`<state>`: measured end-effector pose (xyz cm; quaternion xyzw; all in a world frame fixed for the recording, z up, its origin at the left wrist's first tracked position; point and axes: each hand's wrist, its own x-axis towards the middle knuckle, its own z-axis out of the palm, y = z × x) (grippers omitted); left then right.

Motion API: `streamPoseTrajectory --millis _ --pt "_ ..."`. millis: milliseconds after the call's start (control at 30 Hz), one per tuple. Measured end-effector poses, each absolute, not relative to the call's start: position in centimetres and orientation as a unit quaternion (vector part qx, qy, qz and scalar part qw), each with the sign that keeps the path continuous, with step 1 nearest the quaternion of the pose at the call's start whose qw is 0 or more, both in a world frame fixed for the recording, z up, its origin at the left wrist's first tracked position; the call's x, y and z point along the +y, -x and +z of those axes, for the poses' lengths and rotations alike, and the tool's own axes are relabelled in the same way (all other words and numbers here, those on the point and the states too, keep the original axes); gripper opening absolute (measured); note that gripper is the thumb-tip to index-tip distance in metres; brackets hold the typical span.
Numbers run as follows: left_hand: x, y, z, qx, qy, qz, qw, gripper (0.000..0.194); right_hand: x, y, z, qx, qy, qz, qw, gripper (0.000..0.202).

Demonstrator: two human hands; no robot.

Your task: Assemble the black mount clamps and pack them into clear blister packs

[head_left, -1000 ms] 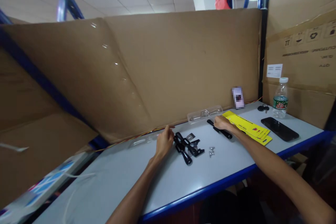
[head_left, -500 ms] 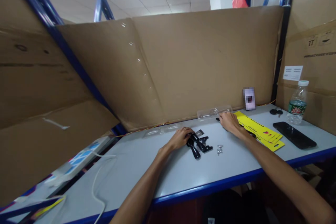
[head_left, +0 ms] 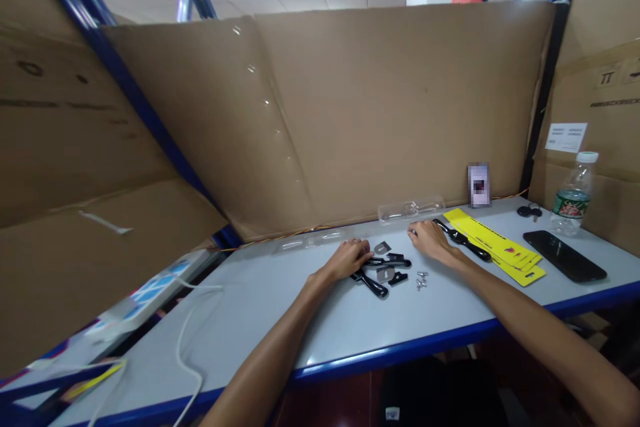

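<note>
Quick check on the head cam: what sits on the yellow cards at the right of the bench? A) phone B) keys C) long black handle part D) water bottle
C: the long black handle part lies slantwise across the near end of the yellow cards, just beyond the right hand; the phone, water bottle and keys rest on the table apart from them.

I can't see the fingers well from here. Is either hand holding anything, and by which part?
The left hand rests on the near ends of the black parts; a firm grip cannot be told. The right hand lies flat, holding nothing.
</note>
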<state>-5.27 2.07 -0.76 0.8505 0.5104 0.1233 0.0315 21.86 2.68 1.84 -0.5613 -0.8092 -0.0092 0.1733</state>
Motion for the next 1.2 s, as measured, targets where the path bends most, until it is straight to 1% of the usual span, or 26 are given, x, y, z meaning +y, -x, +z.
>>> streamPoseTrajectory --millis 67,167,233,300,400,467,500,567,633,700,733,800,867,967,1033,1133,1200 --pt "1.7 5.4 -0.2 0.496 -0.855 0.134 0.064 0.038 2.9 -22.1 1.8 -0.801 0.572 -0.011 0.178 0.03" --pt "1.3 5.7 0.4 0.475 -0.866 0.122 0.093 0.035 3.3 -22.5 2.0 -0.788 0.585 -0.008 0.194 0.03" --pt "1.1 5.6 0.6 0.472 -0.87 0.107 0.099 0.032 3.5 -22.9 2.7 -0.777 0.584 -0.012 0.235 0.035" --pt "1.0 5.3 0.6 0.473 -0.868 0.115 0.099 0.025 3.2 -23.4 4.1 -0.758 0.566 -0.02 0.322 0.042" --pt "0.8 4.7 0.6 0.468 -0.87 0.136 0.078 0.017 0.2 -24.0 6.5 -0.692 0.507 -0.012 0.513 0.051" --pt "0.6 4.3 0.6 0.465 -0.874 0.135 0.047 0.015 -4.0 -23.9 7.2 -0.616 0.465 0.017 0.635 0.052" --pt "0.4 4.2 0.7 0.466 -0.875 0.132 0.029 0.016 -6.6 -23.7 6.9 -0.582 0.449 0.034 0.677 0.052" --pt "0.2 3.8 0.8 0.472 -0.873 0.121 -0.008 0.019 -12.0 -23.2 4.9 -0.529 0.443 0.042 0.722 0.05" --pt "0.0 3.5 1.0 0.479 -0.871 0.102 -0.038 0.023 -16.8 -22.7 1.4 -0.53 0.446 0.016 0.721 0.046" --pt "-0.2 3.2 1.3 0.482 -0.87 0.083 -0.061 0.025 -20.3 -22.6 -2.6 -0.596 0.413 -0.036 0.688 0.035" --pt "-0.3 3.0 1.4 0.484 -0.869 0.075 -0.072 0.025 -21.5 -22.7 -4.5 -0.617 0.395 -0.066 0.677 0.029" --pt "-0.6 2.8 1.9 0.487 -0.866 0.069 -0.094 0.026 -23.1 -23.5 -7.6 -0.612 0.395 -0.11 0.676 0.028" --pt "-0.8 2.7 2.3 0.493 -0.859 0.077 -0.115 0.027 -24.0 -24.8 -9.6 -0.607 0.408 -0.149 0.666 0.024" --pt "-1.0 2.7 2.7 0.506 -0.845 0.112 -0.13 0.029 -24.9 -26.7 -10.7 -0.588 0.424 -0.203 0.658 0.02" --pt "-1.0 2.8 2.7 0.519 -0.834 0.14 -0.127 0.028 -25.3 -27.1 -10.6 -0.588 0.424 -0.206 0.658 0.02" --pt "-0.8 2.9 2.5 0.545 -0.804 0.216 -0.104 0.025 -25.2 -26.2 -9.6 -0.633 0.428 -0.154 0.627 0.029" --pt "-0.6 2.9 2.5 0.544 -0.778 0.311 -0.051 0.022 -24.4 -25.1 -8.3 -0.679 0.441 -0.096 0.579 0.039"
